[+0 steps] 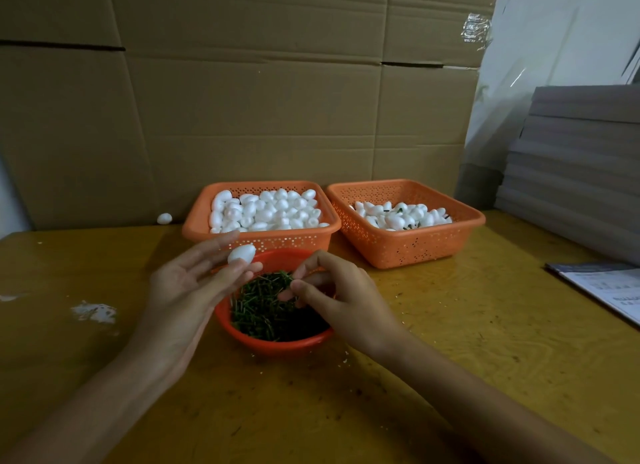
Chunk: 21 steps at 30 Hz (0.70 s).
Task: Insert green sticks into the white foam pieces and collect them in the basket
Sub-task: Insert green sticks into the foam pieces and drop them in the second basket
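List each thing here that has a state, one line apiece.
left hand: holds a foam piece at its fingertips.
foam piece: held, no stick visible in it.
right hand: pinching green sticks over the red bowl.
red bowl: holds a heap of sticks.
left basket: heaped with plain foam.
right basket: partly filled, sticks showing.
stray foam piece: loose on the table.

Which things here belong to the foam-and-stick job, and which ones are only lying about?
Job: left hand, pinching a foam piece; right hand, picking green sticks from the red bowl; orange basket of plain foam pieces; orange basket of finished pieces.

Lying about: stray foam piece by the cardboard; white crumbs; printed paper; stack of grey boards.
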Available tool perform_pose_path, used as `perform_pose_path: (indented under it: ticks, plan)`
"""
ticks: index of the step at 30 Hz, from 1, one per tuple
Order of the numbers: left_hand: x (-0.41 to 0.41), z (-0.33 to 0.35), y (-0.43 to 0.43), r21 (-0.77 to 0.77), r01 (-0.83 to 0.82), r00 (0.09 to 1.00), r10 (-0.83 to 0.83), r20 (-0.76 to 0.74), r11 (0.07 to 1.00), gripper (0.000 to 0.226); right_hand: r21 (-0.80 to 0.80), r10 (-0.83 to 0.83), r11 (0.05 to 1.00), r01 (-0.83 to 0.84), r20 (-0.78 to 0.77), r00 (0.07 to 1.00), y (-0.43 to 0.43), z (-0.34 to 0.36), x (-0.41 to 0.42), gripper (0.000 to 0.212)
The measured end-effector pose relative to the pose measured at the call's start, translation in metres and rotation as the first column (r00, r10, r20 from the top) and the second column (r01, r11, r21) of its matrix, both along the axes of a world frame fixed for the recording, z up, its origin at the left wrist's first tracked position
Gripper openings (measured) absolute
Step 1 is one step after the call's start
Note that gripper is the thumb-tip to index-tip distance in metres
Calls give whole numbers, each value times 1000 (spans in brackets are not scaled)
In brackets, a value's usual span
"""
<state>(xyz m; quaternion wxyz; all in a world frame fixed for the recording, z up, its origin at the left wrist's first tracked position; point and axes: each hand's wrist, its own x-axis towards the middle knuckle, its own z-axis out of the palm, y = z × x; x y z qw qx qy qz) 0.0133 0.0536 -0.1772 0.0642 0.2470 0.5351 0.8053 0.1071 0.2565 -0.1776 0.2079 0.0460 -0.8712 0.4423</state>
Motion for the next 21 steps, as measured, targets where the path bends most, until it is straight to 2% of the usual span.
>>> perform_pose_path:
  ticks: [2,6,8,11,21]
  plan:
    - [0,-2,1,-10,1,1000,-1,-20,1000,38,10,0,1000,0,-2,1000,0,0,0,5]
    - [-1,-5,0,-45,-19,1000,18,-19,999,39,-16,-1,1000,0,-6,1000,0,2,1,6]
    - [-3,-5,-1,-47,-20,1000,20,-6,999,45,-21,2,1000,-2,-4,1000,0,2,1,6]
    - [-6,-3,-4,10,12,999,-13,51,1000,67,-21,4,1000,-4,-4,1000,0,1,1,6]
    - [-7,-2,-3,80,62,995,-67,70,995,28,-22,8,1000,-8,-12,1000,0,0,0,6]
